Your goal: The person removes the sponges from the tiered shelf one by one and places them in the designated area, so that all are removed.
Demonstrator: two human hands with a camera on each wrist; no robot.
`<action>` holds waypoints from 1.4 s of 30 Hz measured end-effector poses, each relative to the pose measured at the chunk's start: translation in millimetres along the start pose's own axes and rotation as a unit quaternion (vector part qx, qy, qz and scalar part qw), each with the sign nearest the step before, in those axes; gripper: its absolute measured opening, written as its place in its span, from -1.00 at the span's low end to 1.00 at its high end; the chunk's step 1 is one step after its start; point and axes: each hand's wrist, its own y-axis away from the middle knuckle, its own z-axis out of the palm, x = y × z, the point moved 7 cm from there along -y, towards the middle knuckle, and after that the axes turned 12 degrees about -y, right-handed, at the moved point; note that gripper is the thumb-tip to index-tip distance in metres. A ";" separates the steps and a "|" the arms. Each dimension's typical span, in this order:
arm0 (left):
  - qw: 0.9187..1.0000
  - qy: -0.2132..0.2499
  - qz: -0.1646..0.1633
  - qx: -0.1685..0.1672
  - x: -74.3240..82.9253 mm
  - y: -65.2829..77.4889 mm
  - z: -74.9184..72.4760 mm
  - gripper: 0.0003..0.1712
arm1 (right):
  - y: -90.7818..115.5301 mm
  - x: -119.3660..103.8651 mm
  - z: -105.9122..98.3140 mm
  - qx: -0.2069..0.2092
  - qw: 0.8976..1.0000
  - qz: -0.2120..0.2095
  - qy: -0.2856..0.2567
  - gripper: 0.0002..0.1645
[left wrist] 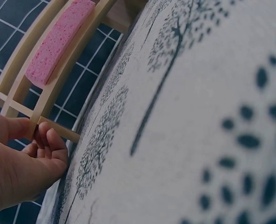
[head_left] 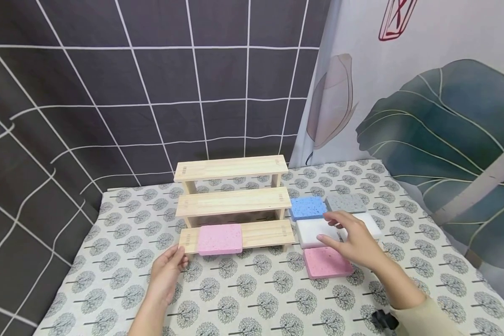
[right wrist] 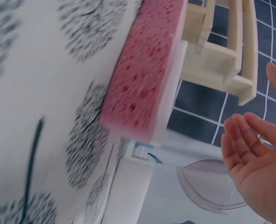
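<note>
My left hand [head_left: 166,271] pinches the left front end of the lowest step of a three-tier wooden stand [head_left: 235,201]; the left wrist view shows thumb and fingertips on that board's end. A light pink sponge [head_left: 220,239] lies on the lowest step, jutting past its front edge. My right hand [head_left: 354,238] is held over the sponges at the right, thumb and fingers apart, holding nothing. Under and around it lie a darker pink sponge [head_left: 327,262], a white sponge [head_left: 316,233], another white sponge [head_left: 368,226], a blue sponge [head_left: 308,207] and a grey sponge [head_left: 346,203].
The table is covered by a cloth [head_left: 252,298] with a tree print. Behind it hangs a dark curtain [head_left: 159,79] with white grid lines, and at the right a pale curtain [head_left: 361,37] with leaf designs. The upper two steps of the stand are bare.
</note>
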 end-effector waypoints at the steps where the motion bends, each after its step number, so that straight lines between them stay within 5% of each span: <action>1: 1.000 -0.001 -0.001 0.001 0.0 0.3 -0.1 -0.37 | -1.6 -0.7 1.5 0.000 1.000 0.003 -0.003 -0.34; 12: 1.000 -0.003 -0.001 0.001 0.0 0.6 -0.2 -0.37 | -20.0 -16.1 18.4 0.005 0.999 -0.023 -0.028 -0.32; 42: 1.000 -0.001 -0.006 0.005 1.5 2.4 -0.5 -0.40 | -39.8 -37.5 49.8 -0.038 0.997 0.000 -0.068 -0.28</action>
